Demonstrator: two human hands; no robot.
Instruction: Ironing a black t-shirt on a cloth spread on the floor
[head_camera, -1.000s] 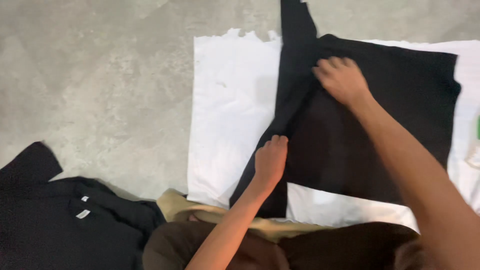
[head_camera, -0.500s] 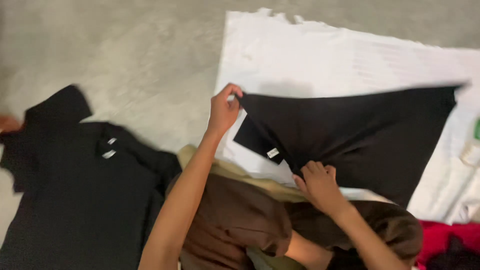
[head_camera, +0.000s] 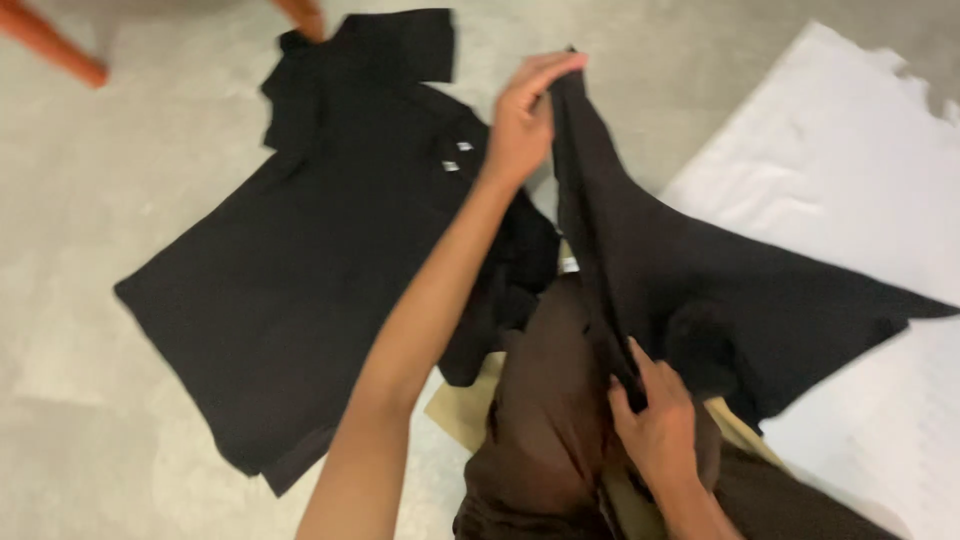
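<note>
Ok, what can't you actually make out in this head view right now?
- Held black garment: its kind and full shape; folds and motion blur hide them.
- Right hand: fingertips buried in that cloth, so the grip is unclear.
- Small labels on the black shirt lying flat: too small and blurred.
- Orange legs: cut by the top edge.
- White sheet: cut by the right edge.

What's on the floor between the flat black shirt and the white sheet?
In the head view, the person's left arm, their brown-clad lap and the lifted black garment fill the stretch between the flat black shirt and the white sheet.
</note>
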